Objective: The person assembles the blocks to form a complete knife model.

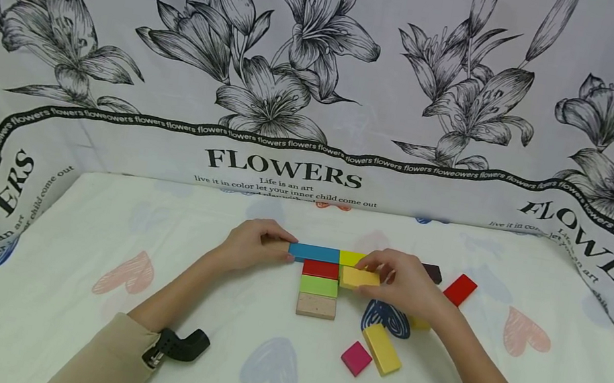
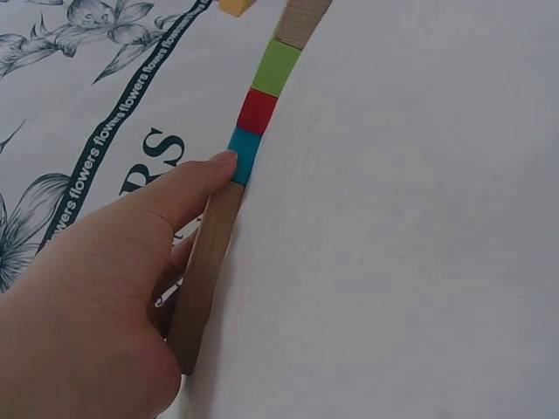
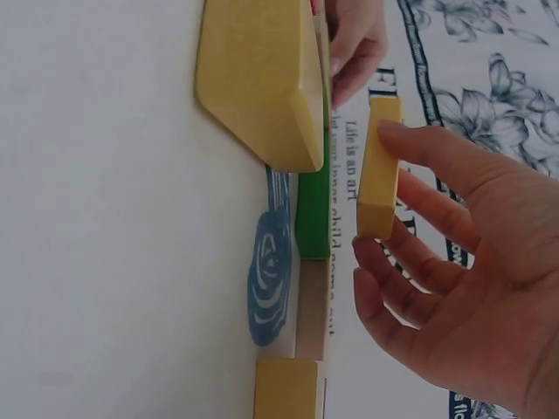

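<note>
My left hand (image 1: 256, 247) pinches the left end of a blue block (image 1: 316, 254), index finger on the far side and thumb on the near side. Within that hand's curve lies a plain wooden block (image 2: 205, 279), end to end with the blue one. My right hand (image 1: 409, 285) holds a small yellow block (image 1: 359, 279) between thumb and fingers. It is raised in the right wrist view, near a green block (image 3: 314, 196). Beyond it, a brighter yellow block (image 1: 352, 259) continues the row from the blue one. Red (image 1: 321, 269), lime green (image 1: 319, 286) and wooden (image 1: 316, 305) blocks line up below the blue block.
Around the right hand lie a dark block (image 1: 431, 273), a red block (image 1: 460, 289) and a partly hidden yellow block (image 1: 420, 324). Nearer the front are a longer yellow block (image 1: 381, 349) and a magenta block (image 1: 356, 359). A flower-printed cloth (image 1: 286, 171) rises behind the table.
</note>
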The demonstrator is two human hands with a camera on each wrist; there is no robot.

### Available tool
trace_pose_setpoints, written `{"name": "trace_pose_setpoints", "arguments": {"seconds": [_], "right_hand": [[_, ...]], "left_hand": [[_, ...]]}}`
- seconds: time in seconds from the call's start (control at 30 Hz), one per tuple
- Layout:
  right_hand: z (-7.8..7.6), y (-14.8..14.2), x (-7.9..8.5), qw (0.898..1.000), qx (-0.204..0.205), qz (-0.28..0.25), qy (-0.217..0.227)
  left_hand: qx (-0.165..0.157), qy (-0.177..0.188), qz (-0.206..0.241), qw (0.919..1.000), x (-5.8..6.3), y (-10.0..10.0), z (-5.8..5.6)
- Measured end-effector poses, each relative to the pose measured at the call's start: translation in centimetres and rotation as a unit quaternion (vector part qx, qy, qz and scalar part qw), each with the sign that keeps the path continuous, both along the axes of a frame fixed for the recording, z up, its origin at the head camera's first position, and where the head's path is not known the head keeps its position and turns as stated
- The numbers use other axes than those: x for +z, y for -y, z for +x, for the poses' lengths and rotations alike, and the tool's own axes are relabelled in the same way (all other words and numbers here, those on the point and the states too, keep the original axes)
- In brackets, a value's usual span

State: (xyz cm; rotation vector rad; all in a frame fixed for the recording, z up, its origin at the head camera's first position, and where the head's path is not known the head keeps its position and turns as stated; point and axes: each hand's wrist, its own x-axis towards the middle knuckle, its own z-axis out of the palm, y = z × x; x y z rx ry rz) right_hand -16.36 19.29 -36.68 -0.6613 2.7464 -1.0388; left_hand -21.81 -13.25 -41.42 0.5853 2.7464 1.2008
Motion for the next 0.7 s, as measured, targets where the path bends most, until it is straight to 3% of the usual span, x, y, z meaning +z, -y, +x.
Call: {"name": "trace_pose_setpoints", "arguments": {"seconds": [0.2,0.7], "right_hand": [[0.1,0.1,-0.3,1.0,-0.008,0.004,0.011],[0.0,0.1,-1.1,1.0,0.019,0.018,-0.006]], "left_hand": [[0.001,0.0,-0.002,1.0,0.0,0.1,0.0],[-0.001,-0.001,-0.002,1.0,0.1,0.0,0.0]]}}
